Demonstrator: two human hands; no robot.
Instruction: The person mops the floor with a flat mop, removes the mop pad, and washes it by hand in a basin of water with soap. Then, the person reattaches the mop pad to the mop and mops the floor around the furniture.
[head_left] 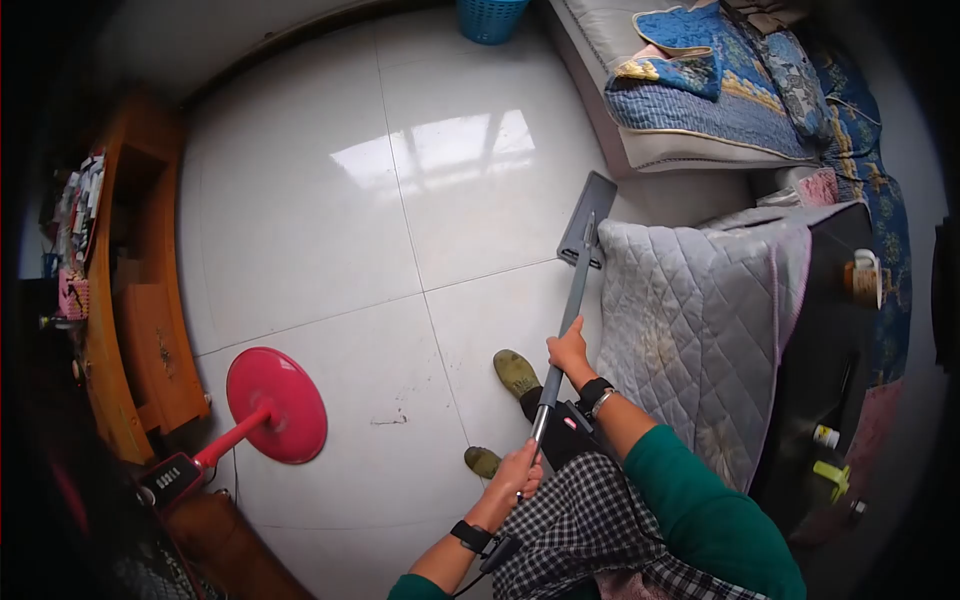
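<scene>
A flat mop with a grey rectangular head [588,218] lies on the pale tiled floor [300,250], close to the hanging edge of a grey quilted cover [690,300]. Its grey and silver handle runs down toward my body. My left hand [514,472] is closed round the silver end of the handle. Farther up, my right hand [569,350] wraps round the grey part of the handle. Dark marks [395,418] show on the tiles left of my feet.
A red round fan base [277,405] stands at the left, beside a wooden cabinet [150,340]. A sofa with blue quilted covers [690,110] is at the upper right. The covered dark table [840,330] stands at the right. A blue basket [490,20] is at the top.
</scene>
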